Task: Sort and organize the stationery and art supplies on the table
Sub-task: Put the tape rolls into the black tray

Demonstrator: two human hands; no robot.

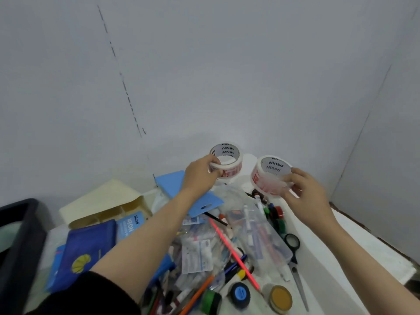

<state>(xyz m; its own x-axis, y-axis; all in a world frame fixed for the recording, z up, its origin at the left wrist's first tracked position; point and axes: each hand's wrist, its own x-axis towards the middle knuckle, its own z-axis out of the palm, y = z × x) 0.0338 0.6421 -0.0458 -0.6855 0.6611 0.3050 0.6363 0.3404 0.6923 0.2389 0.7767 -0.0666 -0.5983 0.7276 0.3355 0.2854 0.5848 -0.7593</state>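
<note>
My left hand (200,173) grips a roll of clear tape with red print (229,164), held above the far side of the table. My right hand (304,189) holds a second, matching tape roll (270,176) a little to the right, fingers curled round its rim. Both rolls are lifted off the table. Below them lies a heap of stationery: a clear plastic case of pens (261,233), a pink pencil (234,251), black-handled scissors (295,258) and small paint pots (241,294).
A cream divided organizer (102,205) stands at the back left beside a dark bin (20,246). A blue card (179,187), a navy pouch (86,251) and packets crowd the left. White walls close in at the back and right.
</note>
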